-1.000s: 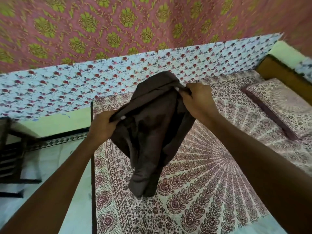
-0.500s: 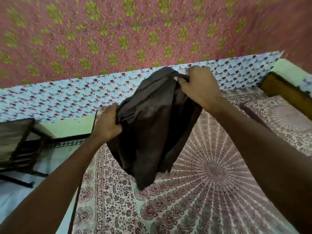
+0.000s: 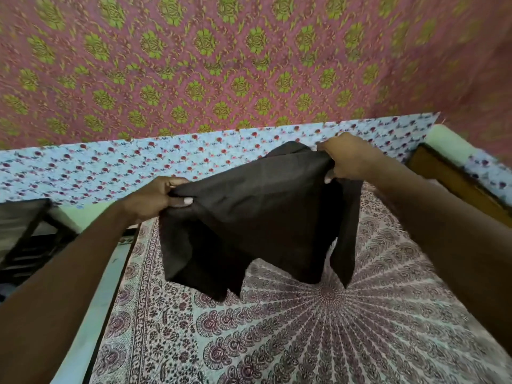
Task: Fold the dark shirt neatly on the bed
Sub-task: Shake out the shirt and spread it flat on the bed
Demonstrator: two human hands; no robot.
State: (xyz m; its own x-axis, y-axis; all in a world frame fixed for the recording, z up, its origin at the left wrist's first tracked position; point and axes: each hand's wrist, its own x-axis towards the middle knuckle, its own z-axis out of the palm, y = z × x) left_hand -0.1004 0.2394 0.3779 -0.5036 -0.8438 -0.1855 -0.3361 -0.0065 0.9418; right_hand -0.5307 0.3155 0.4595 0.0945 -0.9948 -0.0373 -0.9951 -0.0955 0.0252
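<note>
The dark shirt [image 3: 257, 217] hangs in the air above the bed [image 3: 318, 336], stretched between both hands. My left hand [image 3: 155, 198] grips its left top edge, thumb over the cloth. My right hand [image 3: 349, 157] grips the right top edge, higher and farther away. The shirt's lower part droops in loose folds, and one narrow strip hangs down on the right under my right wrist. Its hem hovers just over the mandala-print bed sheet.
A pink and green patterned cloth [image 3: 221, 65] covers the wall, with a blue floral band [image 3: 110, 170] below it. A dark metal frame [image 3: 25, 234] stands left of the bed on the pale floor. A wooden headboard edge [image 3: 454, 178] lies at the right.
My hands have moved apart and spread the shirt wider, from a bunched hanging bundle to a stretched sheet. The view has tilted up toward the wall.
</note>
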